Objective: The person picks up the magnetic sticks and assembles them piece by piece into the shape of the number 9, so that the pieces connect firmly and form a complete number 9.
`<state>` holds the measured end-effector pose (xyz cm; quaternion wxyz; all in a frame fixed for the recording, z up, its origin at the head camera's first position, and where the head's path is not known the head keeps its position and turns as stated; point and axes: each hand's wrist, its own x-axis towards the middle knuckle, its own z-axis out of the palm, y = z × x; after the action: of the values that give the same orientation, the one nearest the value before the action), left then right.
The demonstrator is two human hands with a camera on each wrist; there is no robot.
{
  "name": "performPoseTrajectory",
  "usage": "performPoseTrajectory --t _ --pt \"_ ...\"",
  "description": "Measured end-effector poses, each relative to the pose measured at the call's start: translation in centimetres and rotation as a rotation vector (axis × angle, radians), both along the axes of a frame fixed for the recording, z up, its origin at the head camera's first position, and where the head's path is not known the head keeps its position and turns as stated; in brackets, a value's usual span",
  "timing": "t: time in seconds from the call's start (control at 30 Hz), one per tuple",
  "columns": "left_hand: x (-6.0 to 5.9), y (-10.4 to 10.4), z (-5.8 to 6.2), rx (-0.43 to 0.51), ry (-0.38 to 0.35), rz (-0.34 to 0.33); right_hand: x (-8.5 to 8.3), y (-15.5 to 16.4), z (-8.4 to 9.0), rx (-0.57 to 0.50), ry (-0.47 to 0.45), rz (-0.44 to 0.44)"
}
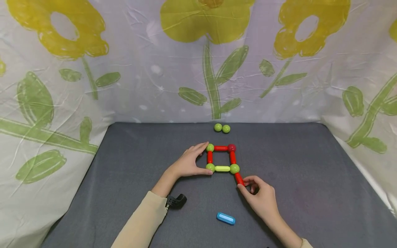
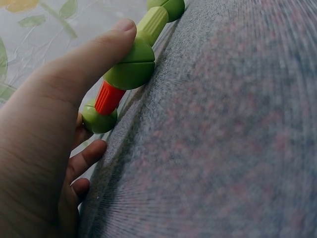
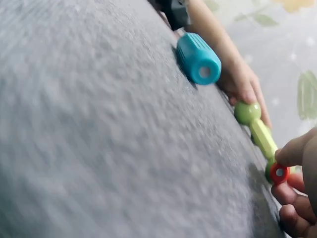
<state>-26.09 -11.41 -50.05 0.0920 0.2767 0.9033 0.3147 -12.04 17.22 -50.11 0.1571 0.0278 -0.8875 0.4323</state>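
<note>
A flat square of sticks and balls [image 1: 222, 158] lies on the grey mat [image 1: 310, 179]: red sticks on three sides, a yellow-green stick [image 1: 222, 168] on the near side, green balls at three corners and a dark red ball [image 1: 231, 148] at the far right one. My left hand [image 1: 204, 157] holds its left side, with the thumb [image 2: 89, 64] against the near green ball [image 2: 130, 67] and the fingers at the far green ball [image 2: 98, 119]. A further red stick [image 1: 238, 178] slants out from the near right ball; my right hand [image 1: 243, 184] pinches its free end [image 3: 279, 173].
Two loose green balls [image 1: 222, 128] lie beyond the square near the back of the mat. A blue stick [image 1: 225, 218] lies between my forearms, close in the right wrist view [image 3: 199, 58]. A black mount [image 1: 176, 200] sits at my left wrist. Flowered cloth [image 1: 198, 69] walls three sides.
</note>
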Motion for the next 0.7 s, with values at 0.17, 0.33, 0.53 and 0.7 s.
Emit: performPoseTrajectory --t 0.17,0.33,0.53,0.7 --pt "-0.03 0.01 -0.12 -0.007 0.006 0.006 0.18 -0.64 -0.05 0.015 0.013 0.004" --pt "0.04 0.0 -0.07 -0.012 0.007 0.009 0.3 -0.98 -0.07 0.019 0.02 0.004" --pt "0.13 0.02 -0.08 -0.014 0.008 0.007 0.36 -1.03 -0.25 0.027 0.051 0.01" --pt "0.24 0.2 0.13 -0.009 0.01 0.008 0.18 -0.64 -0.26 0.004 -0.01 -0.012"
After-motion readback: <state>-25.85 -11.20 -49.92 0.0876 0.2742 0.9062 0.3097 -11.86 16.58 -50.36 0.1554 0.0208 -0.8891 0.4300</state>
